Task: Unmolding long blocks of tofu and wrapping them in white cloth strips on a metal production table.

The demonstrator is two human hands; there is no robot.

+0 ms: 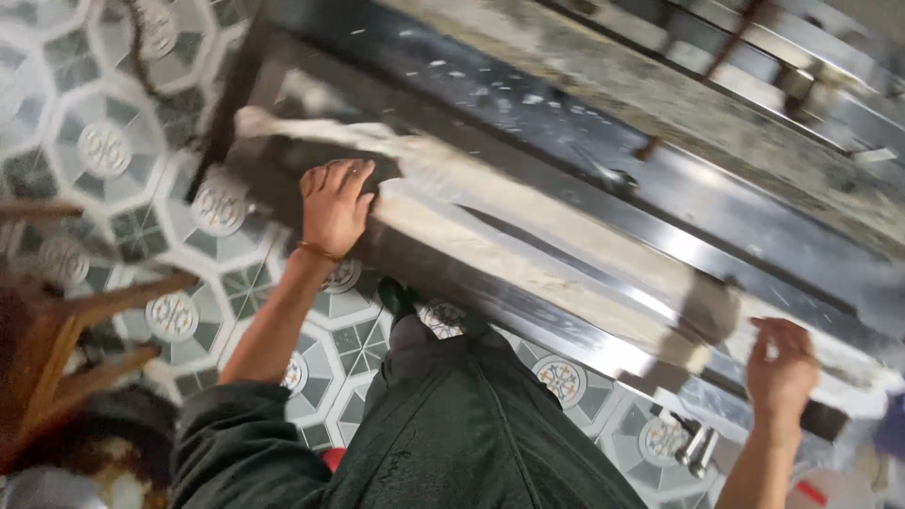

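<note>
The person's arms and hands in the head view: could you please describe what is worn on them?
Both forearms are bare. The left hand has a thin orange-red band at the wrist and what looks like a ring on one finger. The right hand shows nothing worn. A dark green sleeve bunches near the left elbow.

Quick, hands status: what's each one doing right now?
Left hand: fingers curled, pressing on the pale dough sheet.
Right hand: at the sheet's other end, grip cannot be told.
</note>
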